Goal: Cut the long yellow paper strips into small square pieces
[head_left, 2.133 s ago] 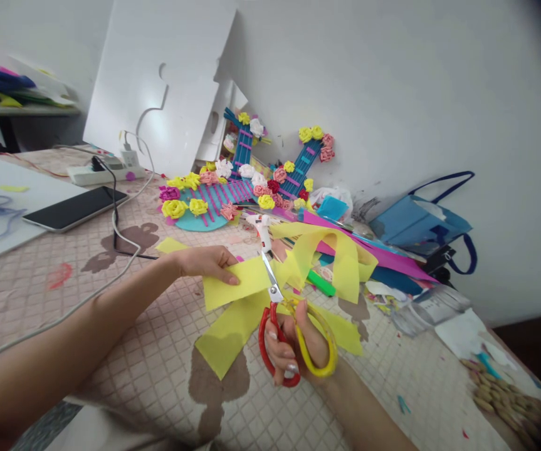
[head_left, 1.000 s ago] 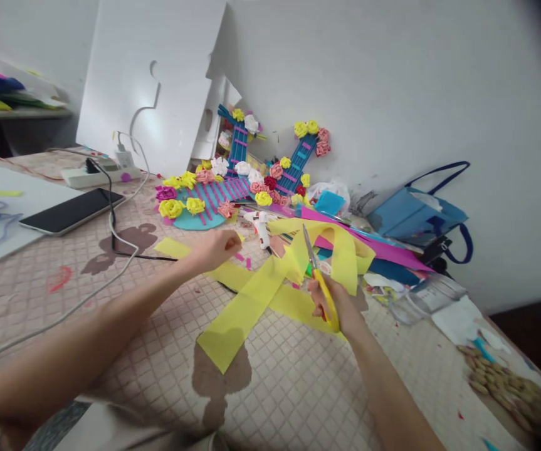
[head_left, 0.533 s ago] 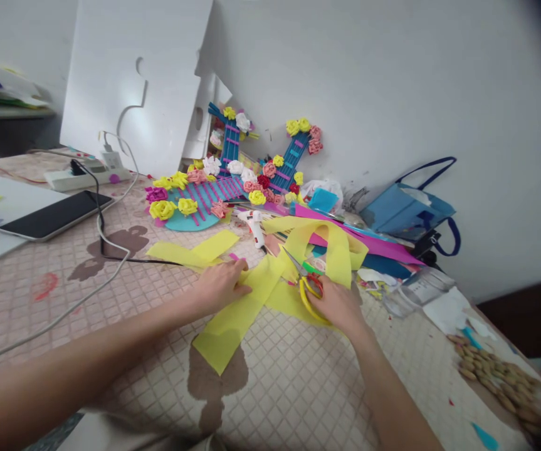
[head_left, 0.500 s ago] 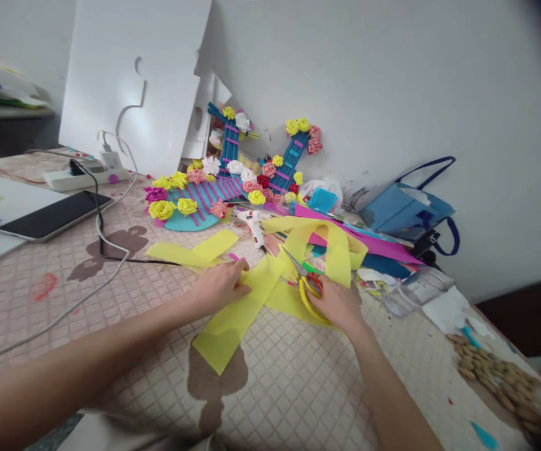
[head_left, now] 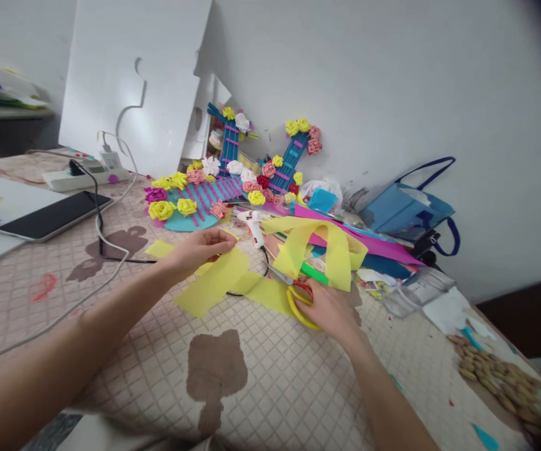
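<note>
While the scissors (head_left: 292, 286) point away and left over the counter (head_left: 289, 388), the right hand (head_left: 329, 305) curls its fingers around them. The left hand (head_left: 199, 247) pinches a slanting yellow strip (head_left: 216, 283), fingers closed.

black phone (head_left: 54, 216), blue bag (head_left: 395, 212)

- Cannot read any word, label, brand, number or sign
- Cannot make out any lettering in the small dark patch on the blue bag (head_left: 398, 210), too blurred
- Cannot decipher the tiny marks on the white glue gun (head_left: 253, 223)
</note>
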The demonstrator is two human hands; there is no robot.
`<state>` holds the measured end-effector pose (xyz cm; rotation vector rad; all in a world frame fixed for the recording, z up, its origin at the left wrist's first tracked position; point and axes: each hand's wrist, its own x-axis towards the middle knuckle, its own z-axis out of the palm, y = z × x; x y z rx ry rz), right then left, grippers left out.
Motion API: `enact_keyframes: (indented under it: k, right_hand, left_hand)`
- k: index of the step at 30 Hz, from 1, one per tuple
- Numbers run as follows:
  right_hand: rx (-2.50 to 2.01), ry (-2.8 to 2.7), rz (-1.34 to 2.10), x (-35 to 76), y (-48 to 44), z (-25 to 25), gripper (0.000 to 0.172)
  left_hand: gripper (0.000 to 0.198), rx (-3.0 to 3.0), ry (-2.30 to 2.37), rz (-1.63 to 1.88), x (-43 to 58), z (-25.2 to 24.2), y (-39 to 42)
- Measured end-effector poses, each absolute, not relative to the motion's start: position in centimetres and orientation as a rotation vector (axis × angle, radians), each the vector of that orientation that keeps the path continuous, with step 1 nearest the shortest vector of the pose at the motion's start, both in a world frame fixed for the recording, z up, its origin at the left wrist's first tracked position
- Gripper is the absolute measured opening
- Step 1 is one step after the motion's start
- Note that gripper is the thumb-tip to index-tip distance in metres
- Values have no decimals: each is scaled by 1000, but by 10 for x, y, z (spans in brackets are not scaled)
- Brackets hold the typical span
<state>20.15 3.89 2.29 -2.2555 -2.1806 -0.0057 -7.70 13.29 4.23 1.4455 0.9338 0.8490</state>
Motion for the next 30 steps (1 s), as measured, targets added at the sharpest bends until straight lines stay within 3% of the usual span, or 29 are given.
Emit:
enact_keyframes:
  k: [9,13,15,18,20,25,30]
  right_hand:
    - [-2121,-2237,166,205,36,27,30]
    - [-1968,-2010,167,200,35,30,29]
    - [-1737,-1862,447,192,34,28,35]
    - [-1254,-1638,1189,174,31,18,54]
    - [-1004,-1471,1448,161,29,12,61]
    - [-882,-1124,1473,148,29,8,51]
    - [-1081,-1071,1358,150,32,7,38]
  left_hand:
    - [35,1253,741,812,-68,38,124]
    - [37,1184,640,807,-62,39,116]
    - [35,1161,583,834,-58,38,110]
    - [35,1140,494,827,-51,37,100]
    - [34,1161,461,764,-47,35,95]
    - [31,1329,518,705,-37,28,90]
    - [46,1333,570,766,-28,17,89]
